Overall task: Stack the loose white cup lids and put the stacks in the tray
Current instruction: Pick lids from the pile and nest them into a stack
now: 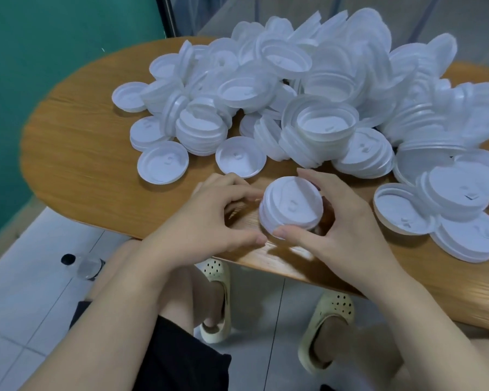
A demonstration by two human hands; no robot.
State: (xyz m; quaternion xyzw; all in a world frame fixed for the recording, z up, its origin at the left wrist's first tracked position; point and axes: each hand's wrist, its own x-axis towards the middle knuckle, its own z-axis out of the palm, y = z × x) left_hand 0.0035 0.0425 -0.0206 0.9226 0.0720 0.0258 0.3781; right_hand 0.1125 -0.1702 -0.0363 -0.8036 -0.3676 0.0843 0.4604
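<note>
Both hands are wrapped around a short stack (291, 208) of lids near the front edge of the table (76, 153), held between them right over the wood. The left hand (209, 218) comes in from the left side with fingers curled, fingertips on the stack's left rim and thumb reaching along its near edge. The right hand (336, 221) cups it from the right, index finger up behind the stack and thumb pressed on the front rim, almost meeting the left thumb. So both are about half closed and gripping the same stack. Just behind and off to the right is the big messy pile (308, 88) of loose white lids, some nested, some lying single and flat, covering most of the tabletop. Below the table edge you can see knees, pale clogs (215, 303) on a tiled floor (20, 292), and a small clear bottle (86, 266) lying there.
</note>
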